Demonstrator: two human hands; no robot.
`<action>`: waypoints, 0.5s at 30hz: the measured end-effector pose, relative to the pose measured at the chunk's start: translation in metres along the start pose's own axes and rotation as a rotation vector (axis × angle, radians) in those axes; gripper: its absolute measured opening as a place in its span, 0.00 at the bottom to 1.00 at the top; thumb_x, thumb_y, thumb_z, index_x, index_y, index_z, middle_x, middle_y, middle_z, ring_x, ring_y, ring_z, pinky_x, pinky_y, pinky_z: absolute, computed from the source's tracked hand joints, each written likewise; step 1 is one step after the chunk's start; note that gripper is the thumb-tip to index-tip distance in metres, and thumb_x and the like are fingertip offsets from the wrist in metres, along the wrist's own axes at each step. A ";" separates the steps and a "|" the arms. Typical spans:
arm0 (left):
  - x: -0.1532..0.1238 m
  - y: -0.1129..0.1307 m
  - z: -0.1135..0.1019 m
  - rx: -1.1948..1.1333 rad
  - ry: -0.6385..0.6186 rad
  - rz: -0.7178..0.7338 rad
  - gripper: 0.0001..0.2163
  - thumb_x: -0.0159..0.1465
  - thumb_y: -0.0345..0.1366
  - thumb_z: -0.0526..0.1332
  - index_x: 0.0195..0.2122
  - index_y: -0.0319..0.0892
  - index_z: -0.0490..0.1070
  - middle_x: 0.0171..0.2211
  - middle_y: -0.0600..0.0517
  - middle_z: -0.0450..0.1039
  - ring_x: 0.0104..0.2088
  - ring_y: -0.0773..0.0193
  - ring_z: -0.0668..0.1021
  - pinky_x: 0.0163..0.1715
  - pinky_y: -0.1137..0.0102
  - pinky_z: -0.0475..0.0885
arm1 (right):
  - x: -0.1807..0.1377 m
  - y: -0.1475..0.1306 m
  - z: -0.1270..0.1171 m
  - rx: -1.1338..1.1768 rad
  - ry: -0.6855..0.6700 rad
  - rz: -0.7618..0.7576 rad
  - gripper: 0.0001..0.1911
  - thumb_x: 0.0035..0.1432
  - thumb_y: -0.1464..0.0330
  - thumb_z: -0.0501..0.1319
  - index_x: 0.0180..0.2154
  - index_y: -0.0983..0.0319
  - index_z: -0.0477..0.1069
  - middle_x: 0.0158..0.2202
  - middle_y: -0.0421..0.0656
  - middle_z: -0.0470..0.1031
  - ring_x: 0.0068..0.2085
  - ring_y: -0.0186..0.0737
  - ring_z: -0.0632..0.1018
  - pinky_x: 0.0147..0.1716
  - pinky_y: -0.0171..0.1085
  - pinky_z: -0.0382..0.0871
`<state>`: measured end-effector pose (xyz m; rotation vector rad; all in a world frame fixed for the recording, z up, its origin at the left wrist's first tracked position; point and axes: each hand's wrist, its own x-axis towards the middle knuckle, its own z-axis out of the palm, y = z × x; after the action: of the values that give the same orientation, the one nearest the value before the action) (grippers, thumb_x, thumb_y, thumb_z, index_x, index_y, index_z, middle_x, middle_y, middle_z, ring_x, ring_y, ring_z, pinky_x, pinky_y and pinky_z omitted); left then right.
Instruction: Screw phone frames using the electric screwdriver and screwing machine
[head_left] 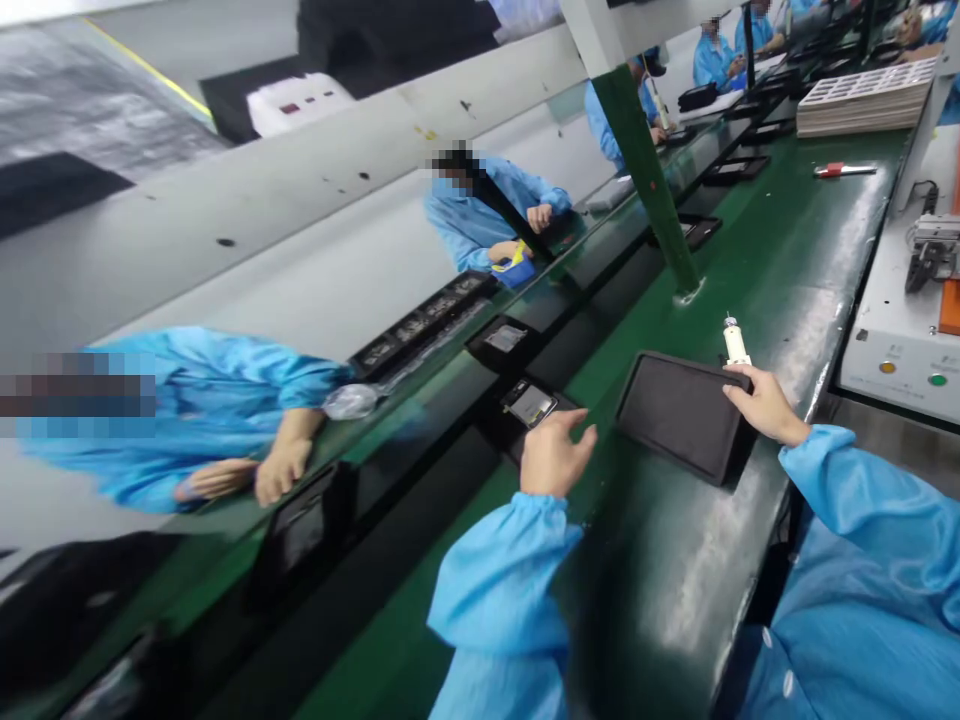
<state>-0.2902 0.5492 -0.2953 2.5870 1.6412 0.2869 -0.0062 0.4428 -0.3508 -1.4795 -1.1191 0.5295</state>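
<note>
My right hand (pixel 761 403) holds a small white syringe-like dispenser (pixel 736 340) upright while its fingers rest on the top edge of a black tray (pixel 679 412) lying on the green belt (pixel 757 260). My left hand (pixel 553 455) hovers over the belt just left of that tray, fingers loosely curled with nothing visible in them. Close in front of it lies a small black part with a grey screen (pixel 530 403). Both my arms are in blue sleeves.
Across the belt a person in blue (pixel 217 420) leans in with hands on the line, and others in blue (pixel 487 210) work further along. More black trays (pixel 694 230) ride the belt. A green post (pixel 652 180), stacked white trays (pixel 866 95), a red-white tool (pixel 844 170) and a white machine (pixel 911 320) stand on the right.
</note>
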 end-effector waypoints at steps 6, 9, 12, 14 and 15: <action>0.025 -0.099 0.033 0.185 -0.177 -0.166 0.23 0.52 0.24 0.60 0.52 0.29 0.71 0.53 0.32 0.72 0.54 0.43 0.75 0.53 0.60 0.72 | -0.019 -0.001 0.001 -0.700 -0.026 -0.214 0.23 0.66 0.61 0.51 0.56 0.68 0.68 0.65 0.57 0.57 0.66 0.58 0.58 0.65 0.62 0.48; 0.029 -0.114 0.041 0.216 -0.236 -0.125 0.21 0.52 0.25 0.58 0.49 0.32 0.73 0.47 0.38 0.76 0.49 0.50 0.78 0.51 0.66 0.72 | -0.016 -0.005 0.002 -0.815 -0.148 -0.028 0.25 0.67 0.65 0.49 0.61 0.69 0.62 0.67 0.60 0.52 0.66 0.58 0.57 0.62 0.63 0.52; 0.035 -0.118 0.035 0.258 -0.216 -0.074 0.20 0.54 0.29 0.56 0.47 0.33 0.73 0.46 0.38 0.76 0.48 0.50 0.79 0.51 0.66 0.73 | -0.010 -0.007 -0.002 -0.778 -0.279 -0.001 0.23 0.70 0.64 0.47 0.59 0.68 0.64 0.66 0.59 0.54 0.65 0.55 0.60 0.62 0.62 0.55; 0.037 -0.118 0.024 0.284 -0.156 -0.046 0.21 0.55 0.33 0.53 0.48 0.33 0.72 0.45 0.37 0.75 0.50 0.47 0.77 0.52 0.62 0.73 | -0.007 -0.008 -0.012 -0.781 -0.274 -0.016 0.22 0.71 0.65 0.45 0.58 0.68 0.65 0.65 0.58 0.57 0.65 0.54 0.61 0.62 0.61 0.56; 0.038 -0.116 0.017 0.290 -0.094 -0.038 0.21 0.57 0.35 0.52 0.49 0.35 0.72 0.43 0.39 0.76 0.50 0.46 0.77 0.51 0.60 0.73 | -0.005 -0.009 -0.022 -0.802 -0.247 -0.036 0.22 0.71 0.66 0.45 0.58 0.68 0.65 0.65 0.57 0.58 0.65 0.53 0.61 0.62 0.60 0.56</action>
<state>-0.3746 0.6345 -0.3256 2.7156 1.8154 -0.0820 0.0064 0.4266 -0.3389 -2.1054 -1.6646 0.2377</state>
